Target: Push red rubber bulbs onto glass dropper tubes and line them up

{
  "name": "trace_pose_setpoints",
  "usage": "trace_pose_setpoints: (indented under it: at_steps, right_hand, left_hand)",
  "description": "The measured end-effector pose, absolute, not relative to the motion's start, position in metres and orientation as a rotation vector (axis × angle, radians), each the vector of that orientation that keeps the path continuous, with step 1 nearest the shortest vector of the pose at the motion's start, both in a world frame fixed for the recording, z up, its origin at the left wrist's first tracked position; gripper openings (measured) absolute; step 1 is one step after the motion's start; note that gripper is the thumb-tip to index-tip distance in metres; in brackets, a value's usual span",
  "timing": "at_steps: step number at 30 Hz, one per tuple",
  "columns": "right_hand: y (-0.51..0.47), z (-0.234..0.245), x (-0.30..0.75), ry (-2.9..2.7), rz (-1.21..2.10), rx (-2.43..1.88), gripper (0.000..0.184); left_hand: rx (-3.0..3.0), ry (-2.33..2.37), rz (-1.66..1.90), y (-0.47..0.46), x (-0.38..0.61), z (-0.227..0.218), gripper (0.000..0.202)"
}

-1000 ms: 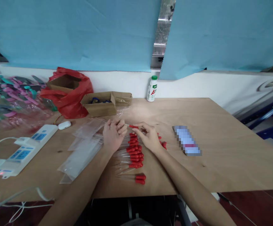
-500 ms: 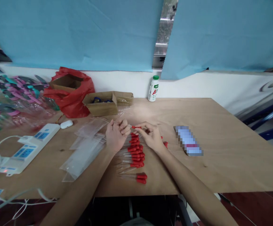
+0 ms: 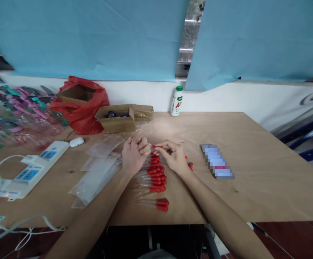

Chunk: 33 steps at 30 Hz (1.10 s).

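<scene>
A dropper (image 3: 156,146) with a red rubber bulb and a clear tube is held between my two hands. My right hand (image 3: 173,155) pinches its red bulb. On the tube side, my left hand (image 3: 135,154) has its fingers curled round the clear part, most of which they hide. Below the hands lies a column of red-bulbed droppers (image 3: 158,178), their clear tubes pointing left. Two more droppers (image 3: 163,205) lie nearer the table's front edge. Beyond my right wrist, a red bulb (image 3: 190,166) shows partly.
Clear plastic bags (image 3: 97,180) lie left of my left forearm, beside a white power strip (image 3: 35,171) with cables. Behind stand a red bag (image 3: 87,117), a cardboard box (image 3: 117,124) and a white bottle (image 3: 176,102). A phone (image 3: 217,162) lies on the right.
Almost nothing differs. Both hands keep the same hold on the dropper, and the whole view has shifted very slightly.
</scene>
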State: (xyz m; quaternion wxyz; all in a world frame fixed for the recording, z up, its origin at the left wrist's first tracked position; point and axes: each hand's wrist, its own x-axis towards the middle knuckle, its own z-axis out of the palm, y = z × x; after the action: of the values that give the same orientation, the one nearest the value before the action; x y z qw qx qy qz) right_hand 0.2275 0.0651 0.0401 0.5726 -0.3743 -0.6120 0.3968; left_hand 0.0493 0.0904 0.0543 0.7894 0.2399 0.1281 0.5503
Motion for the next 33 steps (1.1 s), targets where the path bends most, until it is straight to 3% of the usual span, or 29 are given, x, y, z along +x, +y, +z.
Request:
trace_pose_setpoints:
  at_steps: [7, 25, 33]
  right_hand:
    - [0.067, 0.037, 0.227, -1.399, 0.935, -0.868, 0.024]
    - [0.07, 0.034, 0.227, -1.538, 0.689, -0.942, 0.02]
    - [0.071, 0.03, 0.221, -1.393, 0.958, -0.94, 0.029]
  left_hand:
    - [0.464, 0.225, 1.181, 0.089, 0.051, 0.053, 0.033]
    - [0.301, 0.249, 1.231, 0.092, 0.05, 0.053, 0.049]
    - [0.35, 0.237, 1.24, 0.092, 0.05, 0.055, 0.046]
